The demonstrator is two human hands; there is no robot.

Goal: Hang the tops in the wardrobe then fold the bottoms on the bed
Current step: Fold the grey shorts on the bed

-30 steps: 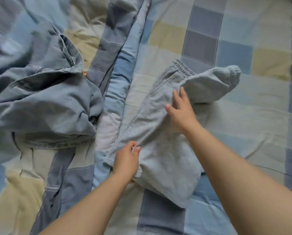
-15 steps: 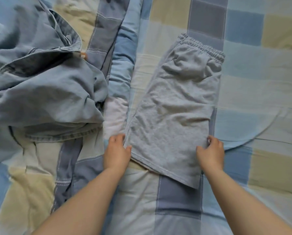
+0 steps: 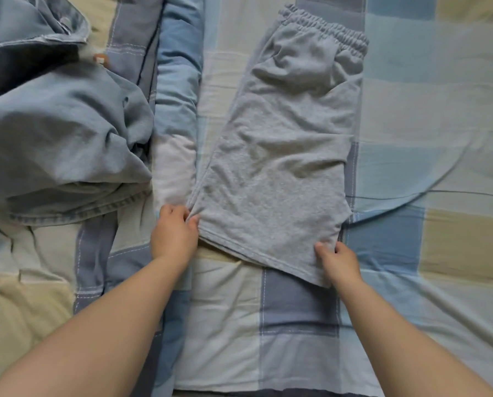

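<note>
Bed (image 3: 440, 116) filling the whole view, covered in a checked sheet of pale blue, cream and grey-blue squares, wrinkled toward the right edge. A padded fold of checked quilt (image 3: 176, 116) running lengthwise left of the middle.

Denim garment (image 3: 59, 133), light blue, heaped in a crumpled pile along the left edge of the bed, a stitched hem showing at its near side and a small brown button near its top.

Grey shorts (image 3: 282, 156), soft jersey with a gathered elastic waistband, lying flat near the middle of the bed, folded in half lengthwise, waistband toward the far edge and leg hem toward the near edge, slightly slanted.

Two bare forearms reaching in from the near edge. Left hand (image 3: 173, 233) pinching the left corner of the shorts' hem, fingers curled around the cloth. Right hand (image 3: 337, 262) gripping the right corner of the hem, thumb on top of the fabric, fingers tucked beneath.
</note>
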